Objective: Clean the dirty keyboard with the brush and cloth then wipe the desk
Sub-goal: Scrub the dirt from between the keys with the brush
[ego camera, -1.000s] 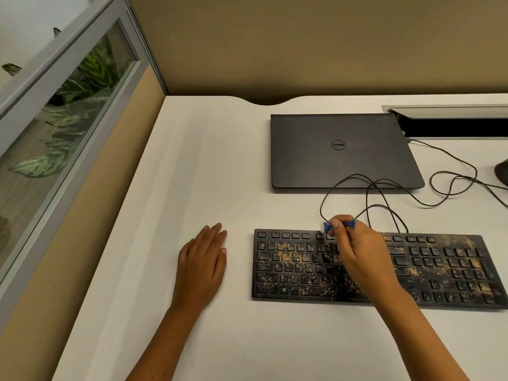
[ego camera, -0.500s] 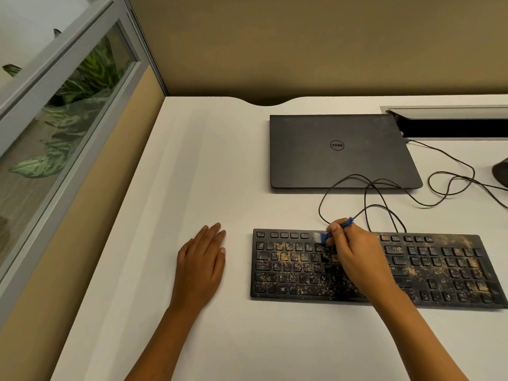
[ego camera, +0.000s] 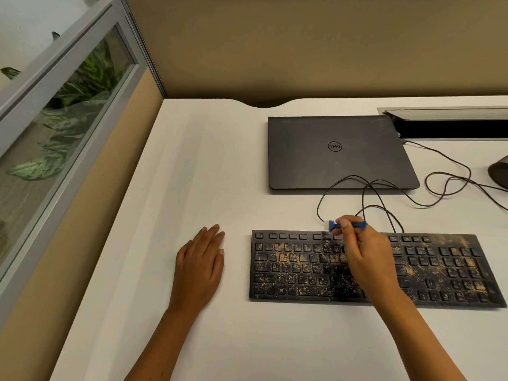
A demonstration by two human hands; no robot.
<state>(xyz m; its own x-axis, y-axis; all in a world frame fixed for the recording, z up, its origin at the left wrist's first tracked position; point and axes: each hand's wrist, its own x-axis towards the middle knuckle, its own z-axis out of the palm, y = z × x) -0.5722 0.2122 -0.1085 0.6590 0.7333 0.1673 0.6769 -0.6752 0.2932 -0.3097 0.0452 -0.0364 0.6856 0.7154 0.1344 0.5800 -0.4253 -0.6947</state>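
Note:
A black keyboard point(ego camera: 302, 270) speckled with tan dust lies on the white desk point(ego camera: 209, 166), near its front edge. My right hand point(ego camera: 365, 259) hovers over the keyboard's middle and pinches a small blue brush point(ego camera: 334, 225), whose pale bristles sit at the top row of keys. Left of the keyboard, my left hand point(ego camera: 199, 268) rests flat on the desk, fingers straight, holding nothing. No cloth is in view.
A closed black laptop point(ego camera: 338, 152) lies behind the keyboard. Black cables point(ego camera: 428, 188) loop between them and run right. A cable tray opening point(ego camera: 450, 125) is at the back right, a dark object point(ego camera: 499, 173) at the right edge. Partition walls stand behind and left.
My right hand has swept the brush a little down over the keys and back up to the top row. My left hand has stayed flat on the desk.

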